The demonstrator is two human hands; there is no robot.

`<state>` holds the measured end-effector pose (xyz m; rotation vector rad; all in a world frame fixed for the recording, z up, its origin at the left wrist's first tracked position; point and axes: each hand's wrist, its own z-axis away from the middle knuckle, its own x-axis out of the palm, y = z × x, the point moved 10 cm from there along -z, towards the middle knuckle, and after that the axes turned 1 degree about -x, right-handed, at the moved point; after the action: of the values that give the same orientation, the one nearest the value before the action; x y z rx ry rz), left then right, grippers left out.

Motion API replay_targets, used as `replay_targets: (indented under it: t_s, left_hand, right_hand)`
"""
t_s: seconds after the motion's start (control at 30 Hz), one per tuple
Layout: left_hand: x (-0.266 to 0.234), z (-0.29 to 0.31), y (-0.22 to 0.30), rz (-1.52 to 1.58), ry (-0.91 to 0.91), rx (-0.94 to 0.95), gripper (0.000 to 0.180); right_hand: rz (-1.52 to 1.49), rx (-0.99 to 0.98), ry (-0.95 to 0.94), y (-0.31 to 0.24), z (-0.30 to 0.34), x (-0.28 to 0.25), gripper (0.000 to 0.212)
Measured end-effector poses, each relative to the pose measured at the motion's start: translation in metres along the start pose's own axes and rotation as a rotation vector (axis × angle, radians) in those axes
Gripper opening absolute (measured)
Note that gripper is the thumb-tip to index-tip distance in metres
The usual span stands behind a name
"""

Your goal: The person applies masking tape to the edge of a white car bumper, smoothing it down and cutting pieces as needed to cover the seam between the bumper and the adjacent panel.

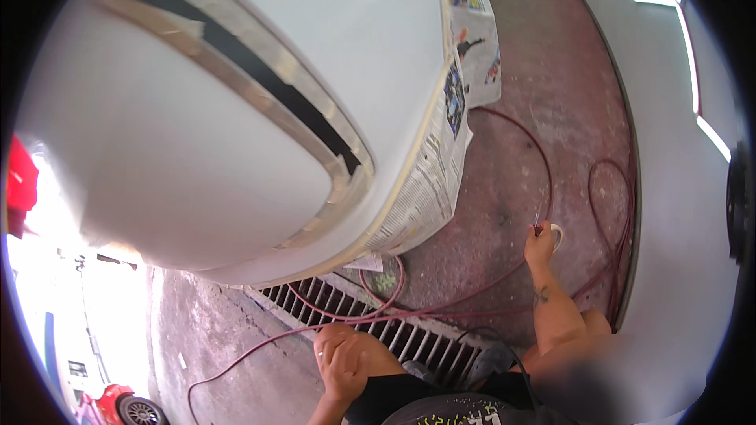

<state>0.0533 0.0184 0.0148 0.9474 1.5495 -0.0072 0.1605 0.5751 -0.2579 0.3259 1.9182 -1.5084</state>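
Note:
My right hand (pixel 539 247) is closed out over the floor, with a cream roll of masking tape (pixel 559 238) at its side. From the same fingers sticks a small thin tool (pixel 538 228) with a dark red part, its kind too small to tell. My left hand (pixel 344 362) lies over my left knee, fingers stretched and holding nothing. Ahead and to the left stands a pale grey car body (pixel 362 39). Tape and sheets of newspaper (pixel 421 197) line its lower edge. More tape (pixel 276 55) borders a dark gap between its panels.
A dark red hose (pixel 549 165) curves and loops across the stained floor (pixel 543 102), passing over a metal drain grate (pixel 319 299). A grey wall with bright light strips (pixel 693 71) rises on the right. At the lower left, a red car (pixel 110 408) shows in bright light.

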Motion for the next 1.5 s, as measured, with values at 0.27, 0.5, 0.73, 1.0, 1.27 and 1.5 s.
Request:
replay_targets:
  t_s: [0.27, 0.5, 0.73, 1.0, 1.27, 1.5]
  left_hand:
    - [0.201, -0.038, 0.006, 0.695, -0.325, -0.214, 0.027]
    - [0.243, -0.034, -0.007, 0.472, -0.617, -0.138, 0.03]
    - [0.251, -0.049, -0.021, 0.499, -0.516, -0.182, 0.033]
    - [0.256, -0.05, -0.046, 0.457, -0.531, -0.207, 0.035]
    - [0.255, -0.05, -0.057, 0.478, -0.519, -0.206, 0.036]
    - [0.252, -0.053, -0.055, 0.458, -0.539, -0.208, 0.035]
  right_hand:
    - [-0.598, -0.751, 0.101, -0.444, 0.005, -0.215, 0.038]
    - [-0.447, -1.383, 0.284, -0.666, 0.108, -0.332, 0.031]
    - [-0.109, -1.418, 0.519, -0.729, 0.144, -0.341, 0.021]
    - [-0.01, -1.396, 0.631, -0.738, 0.15, -0.336, 0.024]
    - [-0.007, -1.368, 0.577, -0.736, 0.146, -0.331, 0.022]
    - [-0.021, -1.331, 0.576, -0.736, 0.147, -0.329, 0.024]
